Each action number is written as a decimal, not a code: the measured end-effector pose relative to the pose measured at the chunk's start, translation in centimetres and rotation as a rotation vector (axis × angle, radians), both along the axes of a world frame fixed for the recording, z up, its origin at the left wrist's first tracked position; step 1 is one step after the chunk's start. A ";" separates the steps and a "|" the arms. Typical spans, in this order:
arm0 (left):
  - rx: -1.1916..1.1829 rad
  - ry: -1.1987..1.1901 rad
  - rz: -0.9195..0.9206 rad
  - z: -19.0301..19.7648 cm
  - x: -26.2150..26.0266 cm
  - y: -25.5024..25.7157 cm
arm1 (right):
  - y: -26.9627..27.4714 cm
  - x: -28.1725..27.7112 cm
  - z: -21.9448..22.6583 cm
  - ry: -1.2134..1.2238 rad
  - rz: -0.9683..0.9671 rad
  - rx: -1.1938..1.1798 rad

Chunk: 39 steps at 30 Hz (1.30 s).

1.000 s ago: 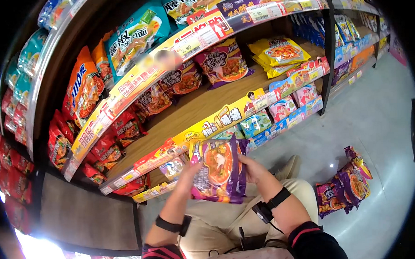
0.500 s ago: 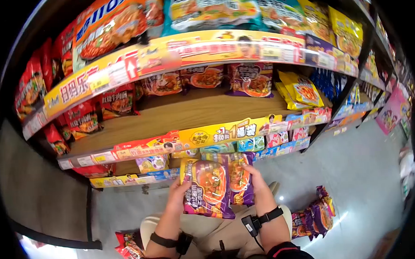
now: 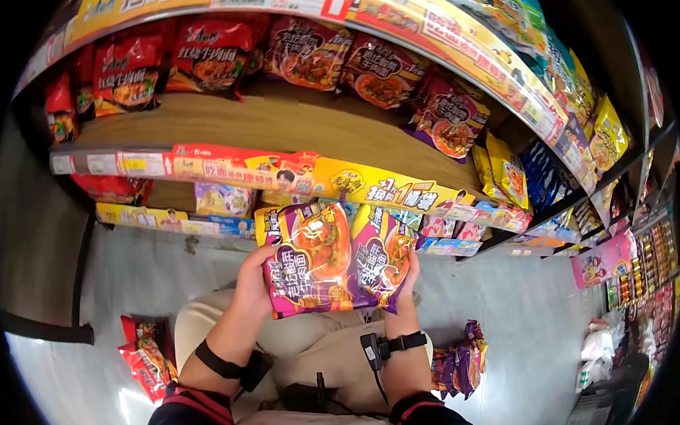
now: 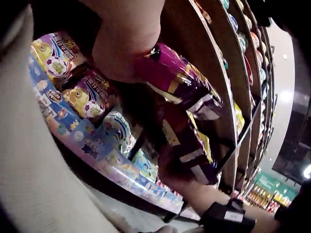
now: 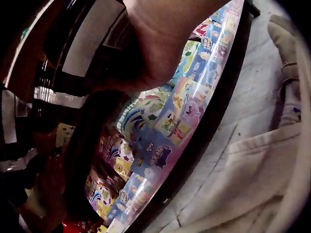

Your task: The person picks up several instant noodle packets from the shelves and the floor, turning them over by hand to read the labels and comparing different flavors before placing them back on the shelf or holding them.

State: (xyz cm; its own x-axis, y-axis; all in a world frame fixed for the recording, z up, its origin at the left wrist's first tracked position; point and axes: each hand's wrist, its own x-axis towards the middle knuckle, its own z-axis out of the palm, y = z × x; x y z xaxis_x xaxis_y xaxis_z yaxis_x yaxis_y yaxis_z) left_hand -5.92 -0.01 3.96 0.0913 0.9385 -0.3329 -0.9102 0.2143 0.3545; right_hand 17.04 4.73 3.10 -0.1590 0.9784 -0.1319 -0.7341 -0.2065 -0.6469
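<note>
Two groups of purple noodle packs are held up side by side before the shelf in the head view. My left hand [image 3: 253, 281] grips the outer edge of the left pack [image 3: 312, 262], thumb on its front. My right hand [image 3: 411, 274] grips the right edge of the right pack [image 3: 380, 260]. The packs' inner edges meet or overlap in the middle. In the left wrist view, the left hand [image 4: 126, 53] and right hand [image 4: 177, 170] hold the purple packs [image 4: 182, 77] from both sides.
The middle shelf [image 3: 277, 125] carries red packs [image 3: 211, 56], purple packs [image 3: 449, 115] and yellow packs [image 3: 507, 173]. On the floor lie red packs [image 3: 149, 354] at left and a stack of purple packs [image 3: 459, 362] at right. Small bags fill the bottom shelf.
The head view has turned and come closer to the shelf. The held packs, at first largely overlapping, are spread apart sideways, and both hands still grip them.
</note>
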 end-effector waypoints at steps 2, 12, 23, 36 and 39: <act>-0.007 -0.087 -0.048 -0.8 0.2 0.0 | 0.0 -0.1 0.0 -0.002 0.009 -0.014; -0.041 -0.061 0.006 -1.0 0.9 -0.1 | 0.2 0.2 -0.1 0.049 0.044 -0.038; -0.013 -0.044 -0.024 -0.9 0.8 -0.2 | 0.6 0.8 -1.4 0.011 0.058 -0.033; 0.219 -0.438 -0.240 -2.0 1.3 -0.3 | 1.5 1.5 -5.5 0.286 0.235 0.115; 0.314 -0.433 -0.302 -2.1 1.6 -1.1 | 1.6 1.7 -6.5 0.199 0.166 0.042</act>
